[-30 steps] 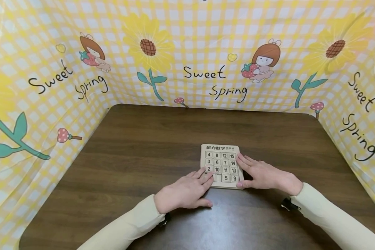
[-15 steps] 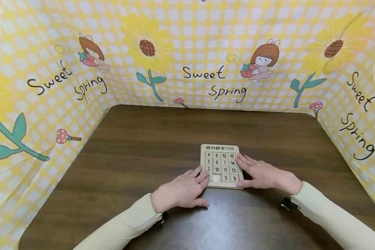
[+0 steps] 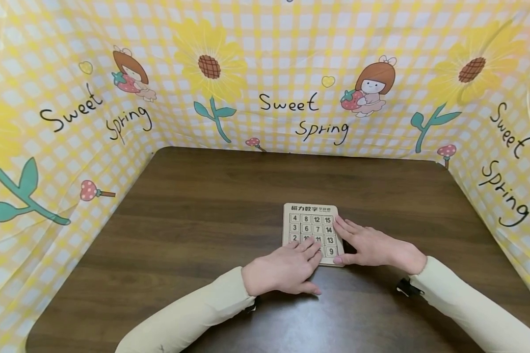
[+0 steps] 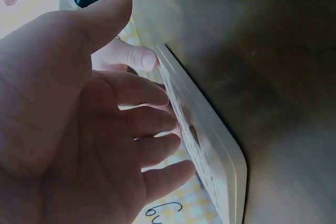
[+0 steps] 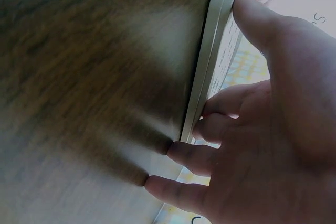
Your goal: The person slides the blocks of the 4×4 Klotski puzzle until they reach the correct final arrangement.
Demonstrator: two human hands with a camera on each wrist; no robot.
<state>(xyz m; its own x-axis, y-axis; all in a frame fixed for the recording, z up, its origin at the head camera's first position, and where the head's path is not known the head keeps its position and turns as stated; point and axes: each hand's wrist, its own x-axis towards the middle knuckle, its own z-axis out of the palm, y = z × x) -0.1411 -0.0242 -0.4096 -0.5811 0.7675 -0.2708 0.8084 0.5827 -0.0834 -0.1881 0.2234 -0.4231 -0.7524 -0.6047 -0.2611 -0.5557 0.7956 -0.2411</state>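
A pale number sliding puzzle [image 3: 311,209] lies flat on the table in the head view, its printed title at the far edge. My left hand [image 3: 287,268] is over its near left part, with fairly straight fingers reaching onto the lower tiles; most of the bottom row is hidden, though the 9 tile [image 3: 331,251] shows. In the left wrist view the fingertips are close to the tile face. My right hand [image 3: 371,246] rests at the right border, thumb on the near corner. In the right wrist view two fingertips [image 5: 181,153] touch the table beside the puzzle [image 5: 210,56].
The brown wooden table [image 3: 203,196] extends around the puzzle. A yellow checked cloth [image 3: 287,63] with flowers and lettering walls off its back and sides. Both sleeves are pale, and a black strap piece [image 3: 410,288] shows under the right wrist.
My left hand first drew slightly left, baring the 1 tile and the gap beside it, then moved right over the bottom row. The right hand and the puzzle have stayed in place.
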